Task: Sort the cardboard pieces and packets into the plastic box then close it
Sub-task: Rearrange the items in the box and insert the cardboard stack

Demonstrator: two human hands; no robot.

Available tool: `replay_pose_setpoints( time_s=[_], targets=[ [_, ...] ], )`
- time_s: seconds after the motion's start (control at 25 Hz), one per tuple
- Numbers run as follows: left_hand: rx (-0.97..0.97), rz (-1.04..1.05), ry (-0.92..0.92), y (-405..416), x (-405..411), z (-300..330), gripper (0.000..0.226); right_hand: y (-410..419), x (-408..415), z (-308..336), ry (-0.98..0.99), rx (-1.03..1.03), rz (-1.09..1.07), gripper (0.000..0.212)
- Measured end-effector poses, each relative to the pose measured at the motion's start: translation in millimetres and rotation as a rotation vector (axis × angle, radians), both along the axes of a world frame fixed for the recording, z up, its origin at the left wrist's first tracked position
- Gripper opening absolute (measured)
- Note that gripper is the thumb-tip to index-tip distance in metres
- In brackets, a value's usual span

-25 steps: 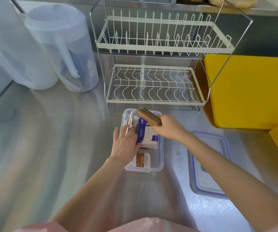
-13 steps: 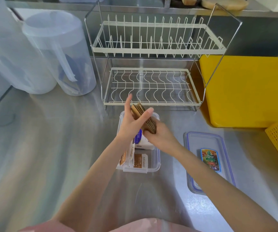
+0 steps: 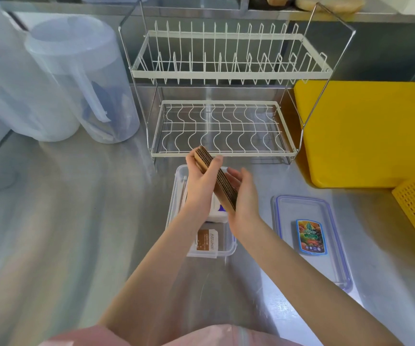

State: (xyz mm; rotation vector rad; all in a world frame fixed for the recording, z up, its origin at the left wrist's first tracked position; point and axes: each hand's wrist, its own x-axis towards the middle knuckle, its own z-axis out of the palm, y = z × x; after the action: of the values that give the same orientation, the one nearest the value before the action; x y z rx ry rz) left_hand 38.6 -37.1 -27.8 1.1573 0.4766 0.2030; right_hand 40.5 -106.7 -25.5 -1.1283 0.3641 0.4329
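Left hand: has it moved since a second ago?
Yes. The left hand rose out of the plastic box toward the dish rack and grips the cardboard stack.

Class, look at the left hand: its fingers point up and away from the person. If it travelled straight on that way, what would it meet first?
Probably the front rail of the white wire dish rack, just beyond the left hand; depth is uncertain.
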Motion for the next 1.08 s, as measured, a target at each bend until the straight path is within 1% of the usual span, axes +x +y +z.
replay_pose_setpoints(
  time_s=[0.12,0.16,0.2,0.28,0.32,0.36,0.44,0.52,0.6,0.64,0.68,0.72,0.8,0.84,0.96,1.08],
  targets=[
    [-0.021,-0.028,0.001,11,0,-2,0.021,0,-2,-3,-0.123,-0.132,0.164,0.025],
    [-0.020,-0.020,-0.004,14,0,-3,0.019,-1,-1,-7,-0.191,-0.209,0.233,0.024],
    [0.025,-0.019,0.010,17,2,-5,0.020,-3,-1,-11,-0.280,-0.303,0.298,0.020],
    [0.259,-0.043,0.117,19,9,-12,0.033,-11,2,-19,-0.476,-0.509,0.404,0.006],
    [0.389,-0.062,0.199,20,14,-15,0.040,-15,4,-24,-0.534,-0.603,0.459,0.011],
    [0.488,-0.098,0.277,20,21,-19,0.045,-19,7,-27,-0.554,-0.681,0.511,0.021],
    [0.545,-0.183,0.374,16,30,-25,0.049,-26,12,-32,-0.571,-0.808,0.581,0.040],
    [0.550,-0.213,0.423,10,34,-29,0.055,-29,16,-37,-0.614,-0.913,0.592,0.048],
    [0.565,-0.213,0.453,8,36,-34,0.071,-29,18,-40,-0.623,-0.952,0.589,0.053],
    [0.537,-0.214,0.469,9,36,-35,0.079,-29,20,-39,-0.600,-0.954,0.584,0.055],
    [0.490,-0.214,0.483,12,35,-36,0.082,-29,22,-39,-0.568,-0.962,0.585,0.056],
    [0.444,-0.213,0.485,15,33,-37,0.077,-29,24,-37,-0.543,-0.982,0.599,0.055],
    [0.411,-0.220,0.472,24,29,-40,0.059,-26,26,-34,-0.528,-1.058,0.665,0.049],
    [0.418,-0.223,0.470,28,26,-42,0.055,-23,26,-32,-0.540,-1.112,0.698,0.044],
    [0.480,-0.235,0.481,32,25,-45,0.056,-17,23,-30,-0.574,-1.240,0.715,0.035],
    [0.526,-0.262,0.476,32,29,-40,0.057,-16,23,-29,-0.577,-1.245,0.713,0.028]
  ],
)
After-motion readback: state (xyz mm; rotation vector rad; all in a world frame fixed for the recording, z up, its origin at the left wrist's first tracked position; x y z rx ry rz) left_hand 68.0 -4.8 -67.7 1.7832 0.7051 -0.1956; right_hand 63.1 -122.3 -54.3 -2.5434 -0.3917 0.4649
